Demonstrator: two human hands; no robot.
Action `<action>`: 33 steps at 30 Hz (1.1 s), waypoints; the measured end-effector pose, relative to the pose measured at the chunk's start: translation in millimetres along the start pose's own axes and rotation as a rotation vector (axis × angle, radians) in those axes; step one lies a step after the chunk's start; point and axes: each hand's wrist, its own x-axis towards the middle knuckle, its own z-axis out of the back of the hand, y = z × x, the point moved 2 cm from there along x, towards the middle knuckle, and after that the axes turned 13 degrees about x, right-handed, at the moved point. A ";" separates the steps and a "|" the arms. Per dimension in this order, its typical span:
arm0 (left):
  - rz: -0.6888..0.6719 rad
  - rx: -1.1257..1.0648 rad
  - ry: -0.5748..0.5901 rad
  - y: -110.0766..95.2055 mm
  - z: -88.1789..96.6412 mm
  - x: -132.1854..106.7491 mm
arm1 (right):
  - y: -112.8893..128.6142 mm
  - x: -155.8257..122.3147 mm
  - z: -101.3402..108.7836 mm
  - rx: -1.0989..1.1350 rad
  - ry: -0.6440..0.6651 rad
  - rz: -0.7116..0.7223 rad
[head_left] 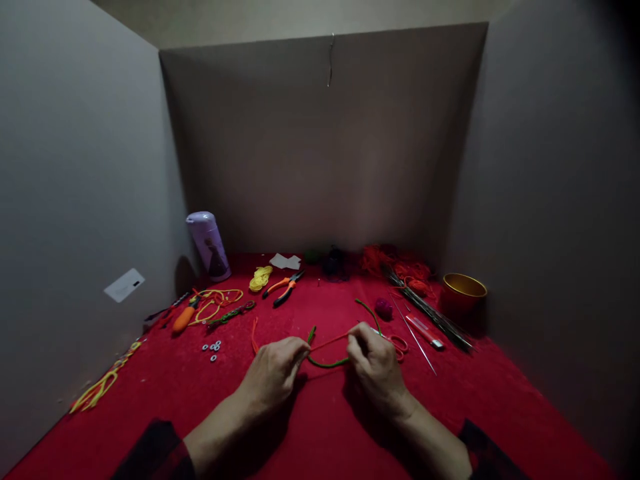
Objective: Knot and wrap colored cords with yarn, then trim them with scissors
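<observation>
Between my two hands a thin red cord (330,342) is stretched nearly straight. My left hand (280,363) is closed in a pinch on it, and a red tail stands up behind the knuckles. My right hand (375,363) pinches the cord's other side with curled fingers. A green cord (327,365) curves below the red one; one end rises by my left fingertips and another part arches up behind my right hand. Whether the fingers also grip the green cord is hidden. Red-handled scissors (400,347) lie partly covered behind my right hand.
Pliers (285,288), yellow yarn (261,278) and a purple bottle (209,247) stand or lie at back left. Several small rings (214,347) lie left. At right are a red cutter (424,331), a bundle of wires (430,310), a metal rod (415,337) and a bowl (464,293). Grey panels enclose three sides.
</observation>
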 end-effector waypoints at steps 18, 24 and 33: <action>0.507 0.365 -0.222 96.1 72.3 -8.6 | -23.8 11.8 20.9 -0.046 -0.287 -0.280; 0.602 -0.157 -0.518 98.0 86.8 -11.1 | -26.4 11.9 19.3 -0.022 -0.251 -0.303; 0.708 -0.892 -0.598 98.5 89.3 -12.5 | -28.6 10.2 19.8 -0.005 -0.259 -0.312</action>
